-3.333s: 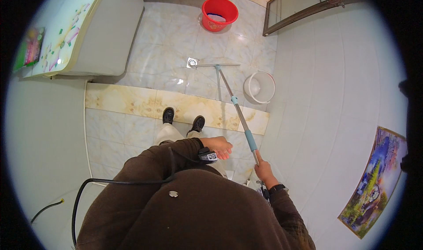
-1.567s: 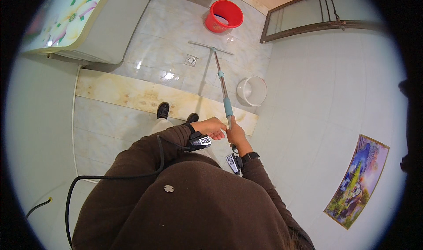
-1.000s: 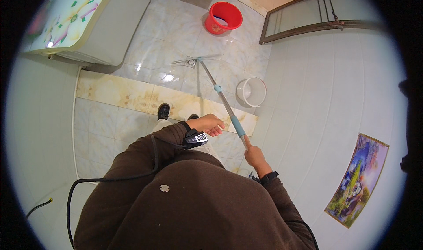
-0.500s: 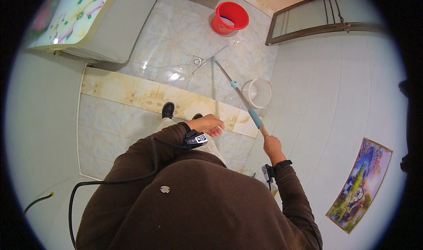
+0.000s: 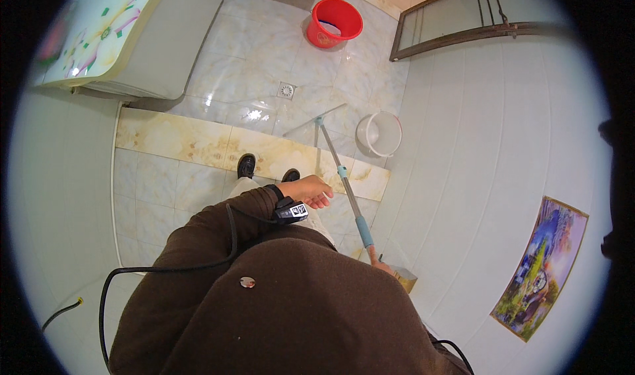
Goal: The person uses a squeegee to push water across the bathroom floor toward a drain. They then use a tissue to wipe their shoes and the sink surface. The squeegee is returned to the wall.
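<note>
gripping the squeegee handle (image 5: 349,203) low by my right side, right hand (image 5: 381,266) mostly hidden behind my brown sleeve, fingers closed around the pole just below its blue grip. left hand (image 5: 309,191) off the pole, hanging loose and half open in front of my waist, holding nothing. shoes on the stained raised step (image 5: 198,143). beyond it, squeegee blade (image 5: 315,120) rests on the wet tiled floor, near the white bucket (image 5: 380,134), short of the floor drain (image 5: 286,90). red bucket (image 5: 334,22) farthest. judging: mid-stroke, working water across tiles. next calls for blade flat, steady pressure toward the drain.
</note>
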{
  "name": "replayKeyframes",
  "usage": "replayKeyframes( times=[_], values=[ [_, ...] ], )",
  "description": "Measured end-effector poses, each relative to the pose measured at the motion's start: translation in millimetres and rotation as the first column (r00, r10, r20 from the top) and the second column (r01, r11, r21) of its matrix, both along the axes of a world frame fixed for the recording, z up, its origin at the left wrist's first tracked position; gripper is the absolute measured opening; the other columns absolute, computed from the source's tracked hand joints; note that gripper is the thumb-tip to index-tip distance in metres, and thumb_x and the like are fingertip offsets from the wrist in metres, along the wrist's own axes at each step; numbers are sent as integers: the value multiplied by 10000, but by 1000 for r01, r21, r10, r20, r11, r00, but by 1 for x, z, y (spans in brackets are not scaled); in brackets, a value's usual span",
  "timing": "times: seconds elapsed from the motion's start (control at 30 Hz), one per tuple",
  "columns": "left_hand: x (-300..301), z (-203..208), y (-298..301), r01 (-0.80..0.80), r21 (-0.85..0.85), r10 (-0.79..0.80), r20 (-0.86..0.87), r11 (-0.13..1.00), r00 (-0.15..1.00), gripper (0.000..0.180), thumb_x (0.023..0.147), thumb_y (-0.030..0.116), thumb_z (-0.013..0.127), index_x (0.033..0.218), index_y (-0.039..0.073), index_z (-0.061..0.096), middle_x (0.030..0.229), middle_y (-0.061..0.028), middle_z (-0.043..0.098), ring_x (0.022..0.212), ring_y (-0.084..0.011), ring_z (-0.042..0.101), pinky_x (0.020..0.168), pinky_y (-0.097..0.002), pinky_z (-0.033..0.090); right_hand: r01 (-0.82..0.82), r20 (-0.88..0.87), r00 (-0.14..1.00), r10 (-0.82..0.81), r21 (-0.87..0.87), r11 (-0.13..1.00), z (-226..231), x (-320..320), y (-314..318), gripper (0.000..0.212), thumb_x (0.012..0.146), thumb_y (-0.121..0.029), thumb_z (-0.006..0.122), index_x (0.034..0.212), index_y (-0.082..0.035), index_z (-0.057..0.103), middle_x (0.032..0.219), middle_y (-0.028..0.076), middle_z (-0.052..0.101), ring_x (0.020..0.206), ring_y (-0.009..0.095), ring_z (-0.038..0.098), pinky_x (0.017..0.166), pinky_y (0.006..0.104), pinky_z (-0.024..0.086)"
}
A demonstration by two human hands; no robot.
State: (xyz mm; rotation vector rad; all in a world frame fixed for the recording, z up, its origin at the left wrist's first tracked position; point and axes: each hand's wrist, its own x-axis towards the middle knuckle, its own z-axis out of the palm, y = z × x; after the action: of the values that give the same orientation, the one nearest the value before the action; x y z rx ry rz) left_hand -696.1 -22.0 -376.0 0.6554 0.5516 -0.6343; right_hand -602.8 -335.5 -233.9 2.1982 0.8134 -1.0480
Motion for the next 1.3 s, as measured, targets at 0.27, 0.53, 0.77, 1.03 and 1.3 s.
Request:
replayKeyframes(
  times=[0.27, 0.53, 0.77, 1.03, 1.3],
  values=[
    [12, 24, -22, 25, 61, -22, -44, 998, 999, 283, 817, 254, 554, 971, 16, 549, 810, -120, 604, 600, -165, 570, 531, -263, 479, -7, 63, 998, -12, 295, 956, -60, 3, 40, 628, 808, -25, 429, 1385, -64, 185, 691, 194, 593, 615, 340, 593, 537, 438, 471],
    [16, 36, -19, 17, 80, -11, -74, 997, 997, 273, 832, 263, 544, 977, 32, 551, 785, -102, 602, 586, -156, 570, 518, -255, 480, -56, 76, 997, 35, 287, 956, -32, 42, 30, 654, 799, -12, 435, 1392, -100, 174, 692, 198, 595, 614, 341, 590, 542, 449, 463],
    [18, 33, -22, 7, 69, -2, -70, 998, 998, 263, 848, 278, 534, 975, 49, 565, 766, -88, 600, 574, -152, 570, 512, -255, 479, -43, 46, 998, 35, 199, 979, -30, 38, 15, 678, 784, -14, 454, 1392, -110, 172, 673, 197, 596, 622, 355, 596, 557, 448, 471],
    [21, 34, -23, -17, 74, 22, -62, 997, 998, 300, 836, 254, 532, 1013, 12, 539, 811, -122, 610, 602, -168, 578, 536, -269, 492, -45, 89, 996, 14, 354, 934, -61, 76, 57, 731, 748, -29, 487, 1397, -121, 164, 691, 214, 595, 638, 377, 587, 577, 482, 459],
    [23, 48, -19, -88, 40, 88, -16, 995, 996, 263, 845, 265, 532, 980, 41, 563, 753, -85, 588, 583, -152, 562, 537, -258, 475, -71, 74, 996, 47, 377, 923, -70, 74, 161, 616, 800, -64, 450, 1356, -14, 191, 782, 237, 618, 727, 366, 618, 629, 452, 488]
  ],
)
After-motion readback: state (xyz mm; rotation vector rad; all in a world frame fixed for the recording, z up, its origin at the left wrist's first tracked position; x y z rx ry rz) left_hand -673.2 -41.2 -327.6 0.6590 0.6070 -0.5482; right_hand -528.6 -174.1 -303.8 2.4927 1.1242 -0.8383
